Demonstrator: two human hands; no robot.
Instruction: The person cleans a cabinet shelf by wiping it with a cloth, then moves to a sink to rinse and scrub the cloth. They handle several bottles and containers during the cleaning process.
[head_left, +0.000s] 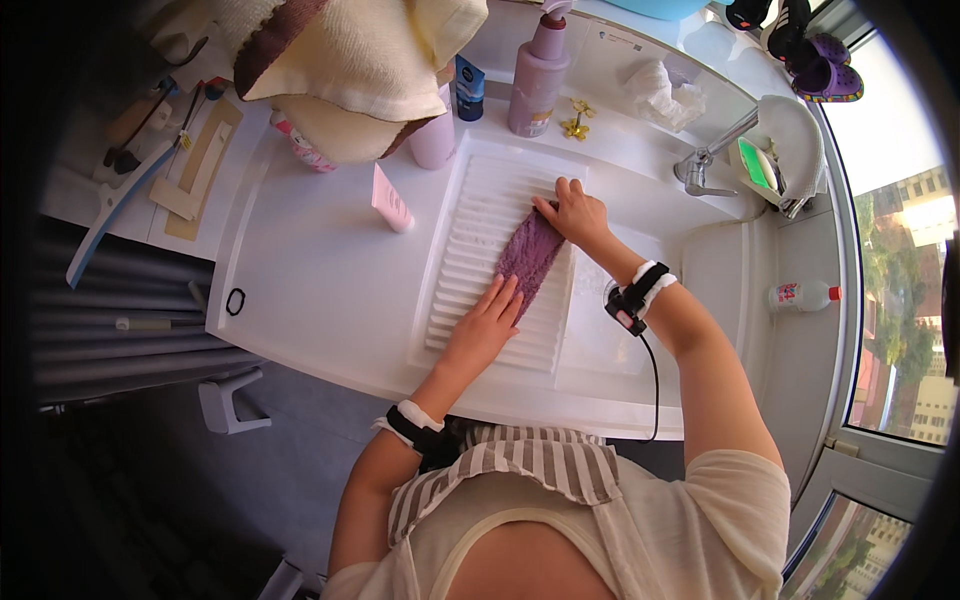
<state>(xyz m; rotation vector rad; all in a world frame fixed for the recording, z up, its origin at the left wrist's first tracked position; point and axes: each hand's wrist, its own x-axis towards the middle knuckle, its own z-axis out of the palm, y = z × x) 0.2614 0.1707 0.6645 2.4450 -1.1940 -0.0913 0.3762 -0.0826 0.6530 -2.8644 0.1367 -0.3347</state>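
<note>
A folded purple plush cloth (531, 251) lies slantwise on the ribbed washboard (469, 225) built into a white sink counter. At the cloth's far end is my right hand (581, 216), its thumb on the cloth and its fingers bent around that end. My left hand (484, 326) rests flat over the near end, with fingers stretched out on the fabric. Black straps with white padding circle both wrists, and a small device with a cable hangs at the right one. The cloth's two ends are partly hidden under my hands.
A pink tube (391, 199) stands left of the washboard. Behind are a purple pump bottle (536, 82), a blue tube (470, 90) and a hanging cream towel (360, 67). The basin (615, 330) and faucet (699, 174) are right. A black hair tie (235, 301) lies left.
</note>
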